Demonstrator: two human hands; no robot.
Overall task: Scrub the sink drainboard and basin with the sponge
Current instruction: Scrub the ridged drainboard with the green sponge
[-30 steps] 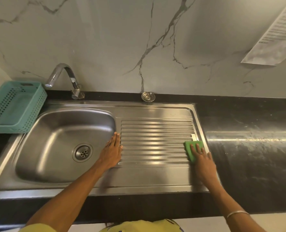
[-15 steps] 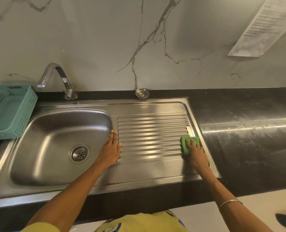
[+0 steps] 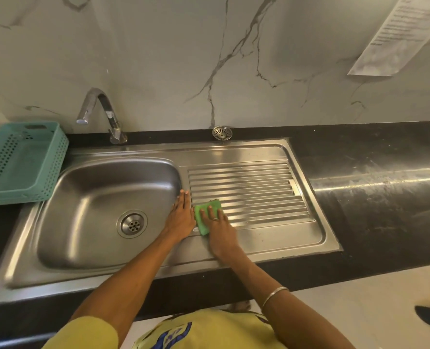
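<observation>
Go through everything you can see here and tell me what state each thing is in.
sponge: flat on the drainboard, pressed by right hand
right hand: fingers straight on sponge
left hand: flat beside basin rim
tap: no water running
basin: empty
basket: looks empty

- A single wide-angle head camera looks forward and steeply down from above the person's chest, whose yellow printed shirt [image 3: 209,331] fills the bottom edge.
- It faces the white grey-veined marble wall [image 3: 158,59], which takes up the upper frame.
- The stainless steel sink with ribbed drainboard [image 3: 259,157] lies close, at arm's reach, spanning the middle.
- Both forearms enter from below, meeting near the centre.
- The perforated teal plastic basket [image 3: 20,162] marks the left edge; the black stone countertop [image 3: 372,210] runs off to the right.
- Straight lines bow toward the edges.
</observation>
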